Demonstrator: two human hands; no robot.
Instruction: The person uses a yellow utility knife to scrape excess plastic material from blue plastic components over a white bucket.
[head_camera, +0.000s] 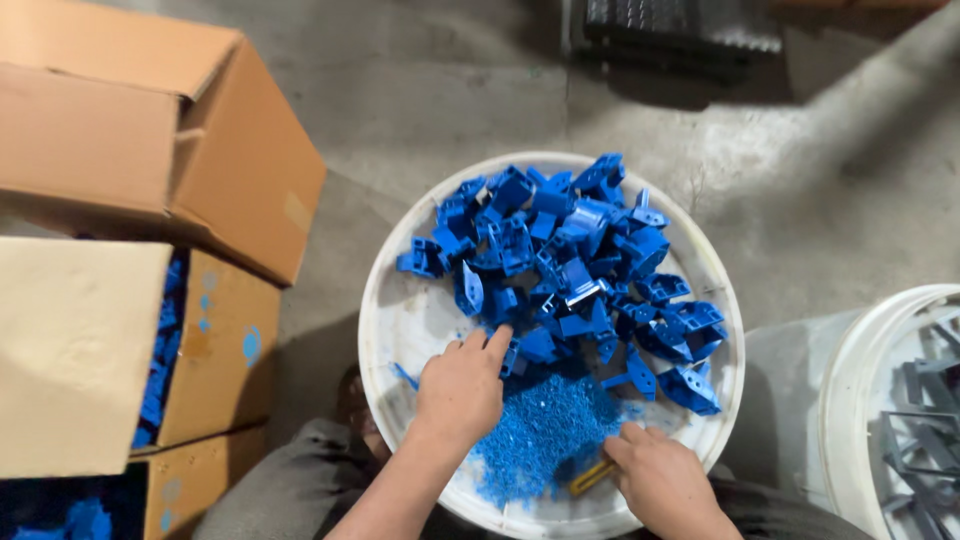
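A: Left hand (462, 385)?
B: Over the near-left part of the white basin (400, 320), palm down, fingers loosely extended. Forefinger tip touches a blue plastic part at the near edge of the heap of blue plastic parts (570, 260). Nothing gripped; the hand is released.

A: Right hand (662, 478)?
B: At the basin's near-right rim, curled shut around a yellow-handled tool (592, 476). Only the yellow end shows, pointing left and down from the fist. Cannot tell what kind of tool it is.

A: Between the hands?
B: A mound of fine blue shavings (545, 430), lying on the basin floor. The tool end sits at its near-right edge.

A: The heap itself?
B: Fills the far and right half of the basin. Angular moulded pieces, all one blue, jumbled. One thin blue sliver (405, 376) lies apart on the bare left floor.

A: Surroundings?
B: The basin rests on the person's lap, grey trousers (290, 490) visible beneath. Concrete floor (430, 90) beyond. At left, stacked cardboard boxes (120, 250), one open and holding more blue parts. At right, a white bucket (850, 400) with grey plastic pieces (925, 420) inside.
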